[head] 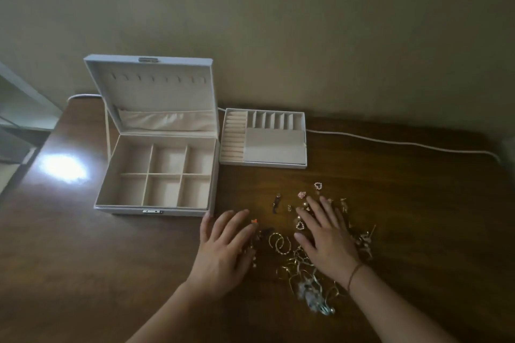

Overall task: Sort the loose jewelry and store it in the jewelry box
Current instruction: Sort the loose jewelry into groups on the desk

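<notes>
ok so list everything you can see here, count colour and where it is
white hinged jewelry box: one, white outside, beige lining, lid up, six empty compartments, left of centre on the table
white removable tray: one, white with beige ring rolls and slots, right of the box, apart from it
loose gold-toned jewelry pile: many pieces, mostly gold, some pink hearts, front right, under and around the hands
gold hoop earrings: a few, gold, between the hands
white cable: one, white, along the table's back edge
dark brown wooden table: one, under everything
left hand: fingers straight, flat on the table
right hand: fingers spread, flat on the pile
</notes>
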`<state>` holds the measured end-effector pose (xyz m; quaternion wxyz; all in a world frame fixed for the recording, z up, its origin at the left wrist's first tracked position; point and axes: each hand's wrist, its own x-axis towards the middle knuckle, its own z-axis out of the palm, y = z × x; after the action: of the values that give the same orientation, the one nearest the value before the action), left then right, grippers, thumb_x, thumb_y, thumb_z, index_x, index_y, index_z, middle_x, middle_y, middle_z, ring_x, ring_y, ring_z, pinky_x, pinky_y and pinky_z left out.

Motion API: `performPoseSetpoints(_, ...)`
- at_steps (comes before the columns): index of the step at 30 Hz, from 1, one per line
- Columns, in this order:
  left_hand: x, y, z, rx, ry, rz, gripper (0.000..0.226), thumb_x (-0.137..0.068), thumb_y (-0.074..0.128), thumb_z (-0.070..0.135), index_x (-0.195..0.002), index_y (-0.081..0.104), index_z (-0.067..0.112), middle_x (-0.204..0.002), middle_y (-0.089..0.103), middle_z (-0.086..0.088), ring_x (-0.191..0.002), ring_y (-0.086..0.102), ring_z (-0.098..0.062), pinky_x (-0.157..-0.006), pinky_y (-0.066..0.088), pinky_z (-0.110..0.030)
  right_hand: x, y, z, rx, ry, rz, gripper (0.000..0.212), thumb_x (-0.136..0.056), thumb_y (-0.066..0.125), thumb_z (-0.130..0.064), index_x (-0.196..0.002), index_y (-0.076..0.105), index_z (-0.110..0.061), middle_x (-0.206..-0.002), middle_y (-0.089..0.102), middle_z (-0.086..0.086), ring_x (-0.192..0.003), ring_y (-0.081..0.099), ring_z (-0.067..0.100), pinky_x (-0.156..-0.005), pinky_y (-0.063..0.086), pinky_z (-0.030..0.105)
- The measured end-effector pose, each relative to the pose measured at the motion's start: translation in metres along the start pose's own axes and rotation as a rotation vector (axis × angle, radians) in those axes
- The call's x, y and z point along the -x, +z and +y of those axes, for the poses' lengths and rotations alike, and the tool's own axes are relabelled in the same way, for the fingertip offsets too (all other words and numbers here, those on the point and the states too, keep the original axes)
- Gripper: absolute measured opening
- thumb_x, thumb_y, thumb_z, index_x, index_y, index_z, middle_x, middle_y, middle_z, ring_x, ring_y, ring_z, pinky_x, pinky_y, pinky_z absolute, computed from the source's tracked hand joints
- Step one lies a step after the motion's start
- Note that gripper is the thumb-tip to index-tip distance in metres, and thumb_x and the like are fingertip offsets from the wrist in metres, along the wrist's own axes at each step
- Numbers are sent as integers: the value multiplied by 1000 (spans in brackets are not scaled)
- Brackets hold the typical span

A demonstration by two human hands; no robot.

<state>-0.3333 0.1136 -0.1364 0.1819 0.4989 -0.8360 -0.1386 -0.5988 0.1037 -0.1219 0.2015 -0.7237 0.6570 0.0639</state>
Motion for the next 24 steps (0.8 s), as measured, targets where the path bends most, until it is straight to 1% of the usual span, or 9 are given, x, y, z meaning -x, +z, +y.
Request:
performPoseSetpoints(2, -7, 7, 11, 55, -4, 8, 41, -94, 56, 35, -133, 60, 21, -151, 44, -2, -143, 34, -27, -118, 22, -54, 20, 12, -3, 38, -43, -8, 61, -93, 14, -62, -149, 10, -39, -158, -16, -11, -141, -31, 15, -117, -13, 41)
performPoseSetpoints(5, -14, 15, 18, 19, 122, -47, 44, -97, 53, 38, -137, 56, 22, -156, 36, -1, -148, 27, -24, -120, 21, -50, 43, 25, 3, 36, -120, 56, 55, -98, 16, -61, -148, 15, -40, -160, -3, -9, -144, -21, 14, -117, -8, 41)
performPoseSetpoints(6, -19, 16, 19, 1, 91, -106, 49, -98, 50, 45, -143, 49, 26, -160, 29, 1, -150, 19, -22, -120, 17, -51, 46, 24, 9, 14, -124, 74, 54, -98, 15, -61, -148, 13, -41, -160, 0, -10, -145, -18, 13, -116, -6, 42)
performPoseSetpoints(8, -33, 17, 17, -29, -68, -204, 66, -96, 36, 63, -154, 27, 33, -165, 7, 7, -153, -2, -16, -123, 5, -47, 49, 16, 26, -53, -91, 157, 55, -98, 16, -60, -149, 13, -39, -160, 3, -10, -147, -12, 13, -118, -1, 43)
performPoseSetpoints(11, -52, 23, 14, -24, -200, -285, 83, -89, 17, 77, -158, 5, 33, -164, -12, 14, -149, -20, -8, -123, -7, -41, 44, 4, 64, -153, 79, 257, 61, -95, 13, -63, -149, 15, -34, -160, 4, -9, -147, -9, 13, -119, 6, 45)
performPoseSetpoints(14, -68, 31, 20, 4, -145, -323, 84, -89, 16, 77, -158, 2, 31, -164, -12, 14, -148, -22, -5, -123, -8, -41, 35, 8, 87, -152, 168, 200, 69, -91, 4, -68, -150, 8, -33, -160, -3, -8, -146, -14, 13, -120, 6, 47)
performPoseSetpoints(18, -86, 43, 35, 1, -34, -382, 87, -89, 17, 78, -159, 2, 28, -165, -10, 11, -148, -22, -6, -122, -11, -39, 13, 12, 78, -108, 75, 183, 69, -90, 2, -68, -150, 9, -34, -160, -6, -9, -145, -17, 12, -119, -4, 44)
performPoseSetpoints(21, -99, 53, 45, 4, 60, -398, 87, -91, 21, 76, -159, 4, 25, -166, -5, 8, -149, -18, -8, -123, -9, -40, -14, 3, 64, -72, -7, 185, 64, -92, 11, -66, -149, 11, -38, -159, -5, -12, -146, -15, 12, -119, -4, 45)
performPoseSetpoints(24, -103, 59, 52, 50, 115, -386, 86, -93, 28, 72, -159, 10, 21, -166, 6, 4, -151, -12, -8, -123, -6, -40, -30, -2, 55, -57, -119, 122, 62, -92, 15, -65, -149, 14, -39, -159, 1, -15, -146, -12, 11, -119, -1, 47)
